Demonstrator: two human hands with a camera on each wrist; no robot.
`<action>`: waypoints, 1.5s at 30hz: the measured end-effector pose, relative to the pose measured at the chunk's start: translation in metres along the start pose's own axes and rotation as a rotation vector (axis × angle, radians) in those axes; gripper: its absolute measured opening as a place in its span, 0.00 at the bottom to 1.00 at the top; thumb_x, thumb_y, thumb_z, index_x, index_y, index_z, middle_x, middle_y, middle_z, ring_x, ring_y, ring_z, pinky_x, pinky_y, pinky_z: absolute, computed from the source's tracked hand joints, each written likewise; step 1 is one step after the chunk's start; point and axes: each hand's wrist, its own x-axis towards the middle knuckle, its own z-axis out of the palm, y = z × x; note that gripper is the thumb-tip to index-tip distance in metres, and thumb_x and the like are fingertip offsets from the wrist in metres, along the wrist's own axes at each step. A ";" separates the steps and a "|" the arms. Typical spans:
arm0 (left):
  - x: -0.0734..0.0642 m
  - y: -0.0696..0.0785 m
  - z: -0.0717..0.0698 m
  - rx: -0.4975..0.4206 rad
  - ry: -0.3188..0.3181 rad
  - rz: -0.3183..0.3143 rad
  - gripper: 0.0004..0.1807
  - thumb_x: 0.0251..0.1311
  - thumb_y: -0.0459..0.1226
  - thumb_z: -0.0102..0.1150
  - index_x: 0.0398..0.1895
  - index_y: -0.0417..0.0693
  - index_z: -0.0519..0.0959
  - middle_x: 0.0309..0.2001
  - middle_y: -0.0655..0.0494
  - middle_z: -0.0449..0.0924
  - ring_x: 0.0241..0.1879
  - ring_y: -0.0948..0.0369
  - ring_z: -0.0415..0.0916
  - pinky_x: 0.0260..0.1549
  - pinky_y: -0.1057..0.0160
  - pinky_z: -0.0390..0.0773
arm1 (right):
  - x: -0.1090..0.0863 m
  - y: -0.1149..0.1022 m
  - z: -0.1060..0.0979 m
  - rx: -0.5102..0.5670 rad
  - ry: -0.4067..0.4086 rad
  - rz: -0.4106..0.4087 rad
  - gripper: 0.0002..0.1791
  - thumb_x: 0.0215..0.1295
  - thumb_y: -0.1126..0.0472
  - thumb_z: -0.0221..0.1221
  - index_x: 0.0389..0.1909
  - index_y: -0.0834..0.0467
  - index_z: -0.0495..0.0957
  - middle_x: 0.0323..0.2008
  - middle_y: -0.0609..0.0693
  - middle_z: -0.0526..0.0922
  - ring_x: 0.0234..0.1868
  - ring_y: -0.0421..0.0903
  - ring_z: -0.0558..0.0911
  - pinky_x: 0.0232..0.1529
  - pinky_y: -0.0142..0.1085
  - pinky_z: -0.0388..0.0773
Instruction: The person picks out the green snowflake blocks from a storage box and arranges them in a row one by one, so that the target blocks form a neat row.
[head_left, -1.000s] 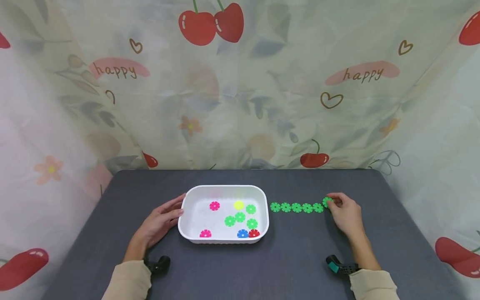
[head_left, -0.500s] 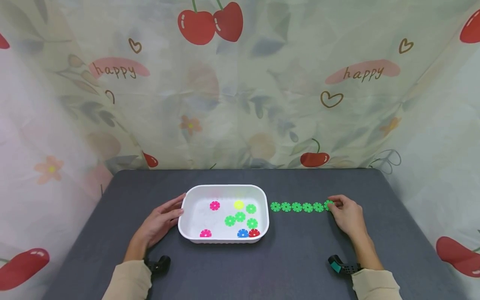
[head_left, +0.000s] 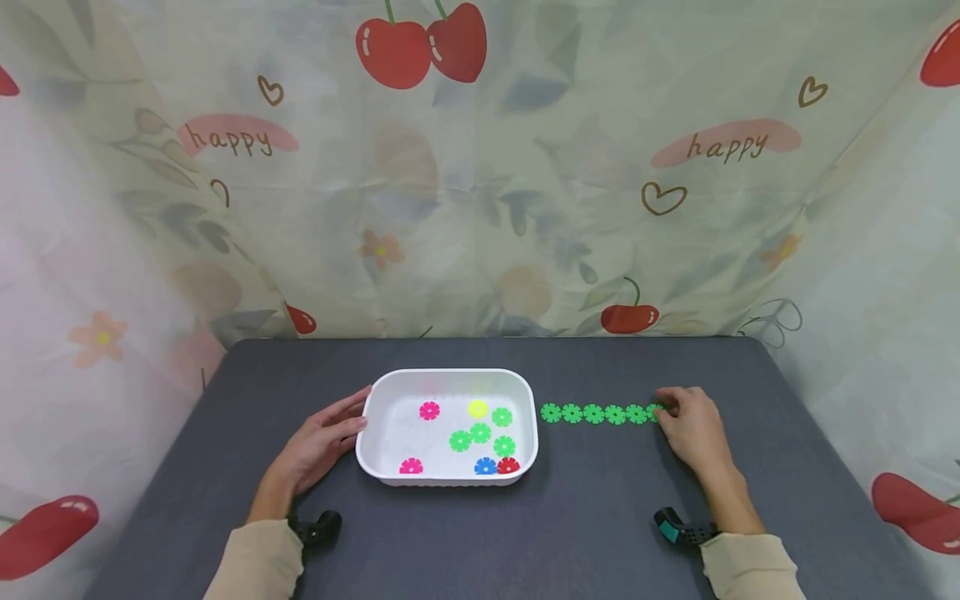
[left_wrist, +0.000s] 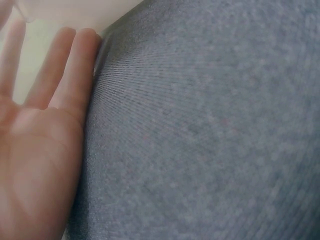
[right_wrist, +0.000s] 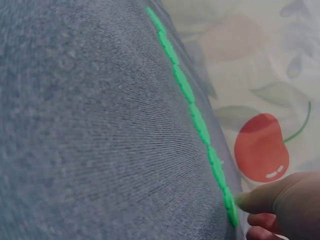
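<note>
A straight row of several green notched plastic discs (head_left: 593, 414) lies on the table to the right of a white tray (head_left: 447, 480). At the row's right end, my right hand (head_left: 693, 427) pinches the last disc (head_left: 656, 413), which its fingers partly cover. Its thumb (right_wrist: 245, 201) shows against that disc in the right wrist view, where the row appears nearly edge-on. My left hand (head_left: 315, 448) rests along the tray's left side with fingers extended and fingertips at the wall. From the left wrist camera, the straight fingers (left_wrist: 80, 70) reach up to the white wall.
Inside the tray lie several loose green discs (head_left: 460, 442), a yellow disc (head_left: 477, 409), two pink discs (head_left: 429, 411), a blue disc (head_left: 485, 467) and a red disc (head_left: 508, 466). A printed curtain (head_left: 480, 208) hangs behind the dark grey table (head_left: 510, 550).
My right hand has brought the last green disc down from slightly behind the row into line with the others. The left hand and tray stay put.
</note>
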 end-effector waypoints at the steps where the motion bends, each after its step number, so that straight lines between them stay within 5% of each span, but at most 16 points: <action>1: 0.000 0.000 0.000 0.001 0.001 0.000 0.39 0.69 0.44 0.63 0.81 0.60 0.58 0.80 0.51 0.58 0.74 0.59 0.64 0.74 0.54 0.68 | 0.000 -0.001 -0.001 -0.004 0.014 -0.002 0.17 0.68 0.65 0.62 0.53 0.69 0.81 0.46 0.69 0.80 0.46 0.64 0.79 0.47 0.58 0.76; 5: 0.000 0.000 0.000 0.005 0.000 0.000 0.39 0.69 0.45 0.63 0.80 0.60 0.58 0.80 0.51 0.58 0.74 0.59 0.64 0.73 0.56 0.69 | 0.001 -0.004 -0.006 -0.013 0.024 0.023 0.22 0.72 0.60 0.60 0.60 0.71 0.76 0.52 0.74 0.76 0.54 0.70 0.73 0.54 0.64 0.69; 15: 0.000 0.002 0.001 0.006 0.005 -0.007 0.39 0.69 0.45 0.63 0.80 0.61 0.59 0.80 0.51 0.59 0.75 0.57 0.64 0.73 0.56 0.69 | 0.007 -0.017 -0.023 -0.035 -0.193 0.135 0.45 0.78 0.37 0.47 0.78 0.68 0.52 0.70 0.79 0.53 0.67 0.80 0.54 0.63 0.72 0.57; 25: 0.001 0.000 0.003 -0.009 0.011 -0.008 0.39 0.68 0.45 0.64 0.80 0.60 0.59 0.79 0.51 0.59 0.73 0.58 0.65 0.72 0.56 0.70 | 0.013 -0.036 -0.033 -0.059 -0.172 0.084 0.49 0.75 0.31 0.46 0.80 0.64 0.49 0.76 0.78 0.44 0.76 0.81 0.41 0.69 0.79 0.37; 45: -0.001 0.001 0.001 -0.014 0.014 -0.017 0.39 0.68 0.46 0.64 0.80 0.61 0.60 0.80 0.52 0.59 0.75 0.56 0.63 0.74 0.53 0.67 | 0.014 -0.080 -0.038 -0.145 -0.183 -0.063 0.52 0.70 0.27 0.49 0.83 0.54 0.45 0.80 0.71 0.36 0.78 0.79 0.32 0.68 0.81 0.28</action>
